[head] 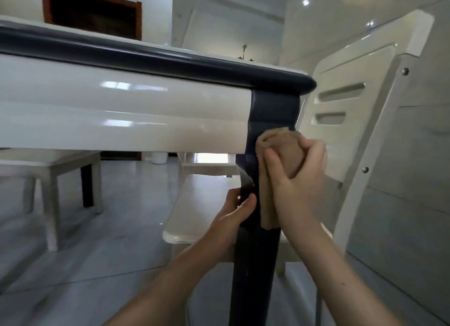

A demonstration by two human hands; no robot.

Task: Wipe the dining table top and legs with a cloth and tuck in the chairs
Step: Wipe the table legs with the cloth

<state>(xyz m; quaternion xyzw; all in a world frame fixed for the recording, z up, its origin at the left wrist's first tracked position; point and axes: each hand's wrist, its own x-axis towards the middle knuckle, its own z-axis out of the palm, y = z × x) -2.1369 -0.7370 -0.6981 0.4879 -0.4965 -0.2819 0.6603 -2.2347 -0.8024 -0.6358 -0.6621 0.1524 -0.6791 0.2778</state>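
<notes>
At table leg (pixel 255 264) | right hand (pixel 299 186) grips cloth (pixel 280 145) against it | left hand (pixel 231 218) grips leg

place: home dining room | centre-left: glossy white dining table (pixel 121 111) with dark rounded edge | right: white slat-back chair (pixel 353 106) just beside it | lower left: second white chair (pixel 48 165) under the tabletop | bottom: pale glossy floor tiles (pixel 117 228) | upper left: dark wood-framed opening (pixel 92 13) in pale wall (pixel 22 1)
</notes>
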